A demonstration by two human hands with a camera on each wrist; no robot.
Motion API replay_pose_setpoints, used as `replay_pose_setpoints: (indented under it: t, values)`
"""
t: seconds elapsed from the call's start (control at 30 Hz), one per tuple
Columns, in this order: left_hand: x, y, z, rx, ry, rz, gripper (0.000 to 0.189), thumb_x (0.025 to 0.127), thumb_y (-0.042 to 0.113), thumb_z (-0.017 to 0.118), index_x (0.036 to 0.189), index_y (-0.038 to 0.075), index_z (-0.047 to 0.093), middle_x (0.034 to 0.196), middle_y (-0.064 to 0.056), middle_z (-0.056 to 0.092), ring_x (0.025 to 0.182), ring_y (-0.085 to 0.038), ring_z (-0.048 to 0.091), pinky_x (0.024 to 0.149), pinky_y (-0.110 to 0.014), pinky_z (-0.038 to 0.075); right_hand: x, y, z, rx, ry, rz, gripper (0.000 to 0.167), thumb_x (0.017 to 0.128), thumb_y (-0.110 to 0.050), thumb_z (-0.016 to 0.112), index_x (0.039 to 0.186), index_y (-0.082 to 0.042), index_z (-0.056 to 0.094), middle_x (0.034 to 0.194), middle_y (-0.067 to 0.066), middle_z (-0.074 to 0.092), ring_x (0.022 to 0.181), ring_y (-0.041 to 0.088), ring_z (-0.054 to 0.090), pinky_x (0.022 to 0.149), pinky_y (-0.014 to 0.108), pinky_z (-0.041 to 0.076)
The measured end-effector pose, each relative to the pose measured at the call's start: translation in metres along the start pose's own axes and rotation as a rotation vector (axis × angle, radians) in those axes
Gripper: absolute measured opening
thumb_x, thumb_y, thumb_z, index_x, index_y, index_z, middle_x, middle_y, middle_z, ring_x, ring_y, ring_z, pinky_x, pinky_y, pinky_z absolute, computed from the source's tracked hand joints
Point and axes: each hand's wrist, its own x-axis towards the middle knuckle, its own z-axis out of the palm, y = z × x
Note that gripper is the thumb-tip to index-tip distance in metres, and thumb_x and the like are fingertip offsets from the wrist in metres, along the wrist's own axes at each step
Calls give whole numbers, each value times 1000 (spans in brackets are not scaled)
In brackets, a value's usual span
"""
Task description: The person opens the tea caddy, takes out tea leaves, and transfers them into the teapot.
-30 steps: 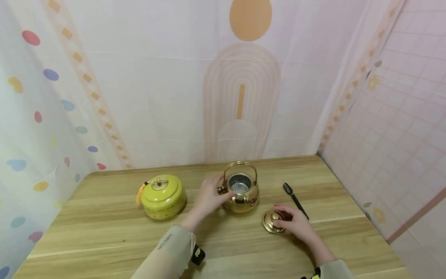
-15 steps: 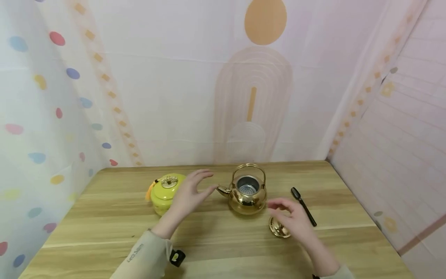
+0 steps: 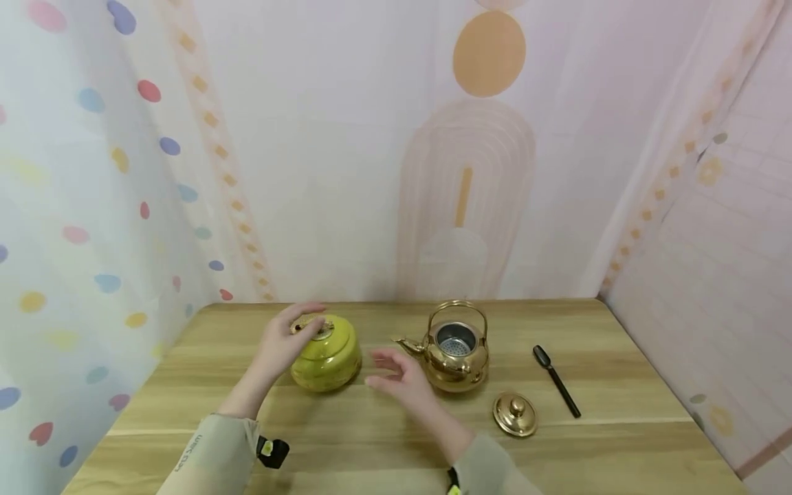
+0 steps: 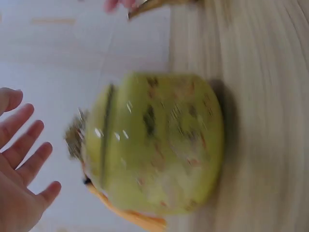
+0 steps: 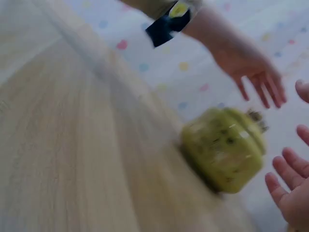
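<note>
A yellow-green lidded jar (image 3: 328, 361) with a gold ornament and an orange tassel (image 4: 130, 215) stands at the left of the table. My left hand (image 3: 280, 347) hovers by the jar's lid with its fingers spread, apart from it in the left wrist view. Between the jar and the gold teapot (image 3: 458, 368) is my right hand (image 3: 405, 385), fingers loosely extended and holding nothing. The teapot has no lid on, so its perforated strainer (image 3: 456, 345) shows. Its gold lid (image 3: 515, 414) lies on the table to the right.
A black spoon (image 3: 557, 381) lies right of the teapot lid. The teapot's spout (image 3: 408, 345) points left, close to my right hand. A patterned curtain (image 3: 346, 172) hangs behind the wooden table (image 3: 371, 447).
My left hand has let go of the teapot and moved left to the jar. My right hand has left the teapot lid and also moved left. The head view has shifted.
</note>
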Motion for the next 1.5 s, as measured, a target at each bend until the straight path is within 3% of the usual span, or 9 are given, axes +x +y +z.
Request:
replay_pose_setpoints:
  t: [0.17, 0.27, 0.4, 0.5, 0.67, 0.97, 1.27, 1.4, 1.5]
  values:
    - [-7, -25, 2, 2, -13, -50, 35, 96, 21, 63, 123, 0, 63, 128, -21, 59, 125, -39, 47, 103, -59, 33, 22, 29, 27, -21, 37, 49, 78, 78, -20, 82, 144, -9, 42, 144, 13, 45, 130, 36, 42, 103, 52, 38]
    - [-14, -33, 6, -23, -25, -69, 35, 96, 17, 63, 125, -3, 61, 129, -22, 58, 126, -41, 47, 105, -58, 32, 33, 37, 37, -42, 34, 73, 91, 76, -23, 84, 150, -12, 32, 147, 10, 40, 132, 34, 39, 105, 55, 34]
    - [-19, -31, 9, -61, -26, -95, 34, 96, 14, 62, 125, -3, 61, 129, -23, 58, 124, -39, 48, 104, -55, 35, 46, 39, 45, -55, 22, 81, 105, 75, -28, 86, 155, -15, 19, 151, 10, 34, 135, 32, 36, 108, 54, 30]
    - [-21, -18, 9, -57, -34, -113, 33, 96, 10, 60, 125, -6, 60, 127, -26, 58, 122, -41, 50, 101, -56, 38, 55, 38, 49, -96, 22, 87, 111, 73, -33, 87, 156, -21, 14, 155, 7, 28, 138, 29, 32, 110, 51, 27]
    - [-22, -1, 7, -73, -57, -140, 33, 96, 6, 58, 125, -10, 58, 127, -29, 56, 122, -45, 47, 102, -58, 37, 68, 39, 54, -140, 25, 87, 115, 69, -33, 89, 156, -21, 15, 156, 8, 24, 137, 29, 33, 110, 47, 29]
    - [-18, -37, 15, -57, -18, -127, 36, 96, 17, 63, 128, 1, 60, 131, -21, 55, 124, -37, 48, 102, -53, 37, 81, 45, 58, -171, 24, 81, 110, 68, -34, 90, 154, -19, 22, 151, 6, 31, 131, 24, 40, 105, 42, 35]
    - [-9, -40, 13, 28, -21, -23, 36, 94, 18, 66, 122, -3, 62, 122, -22, 57, 115, -38, 51, 96, -56, 40, 85, 47, 62, -159, 19, 74, 106, 71, -34, 88, 153, -24, 22, 149, 4, 31, 128, 23, 41, 104, 43, 37]
    - [-4, -44, 11, 25, -37, -40, 33, 94, 20, 66, 120, -1, 63, 122, -19, 57, 115, -36, 52, 94, -53, 43, 87, 48, 64, -146, 14, 73, 105, 72, -35, 87, 153, -26, 22, 149, 3, 31, 128, 22, 41, 104, 43, 37]
    - [-2, -48, 12, -32, -63, -85, 35, 96, 25, 63, 122, 2, 62, 126, -17, 56, 116, -33, 51, 94, -49, 43, 88, 47, 64, -131, 11, 74, 104, 73, -35, 86, 153, -27, 21, 149, 3, 30, 127, 20, 41, 104, 42, 37]
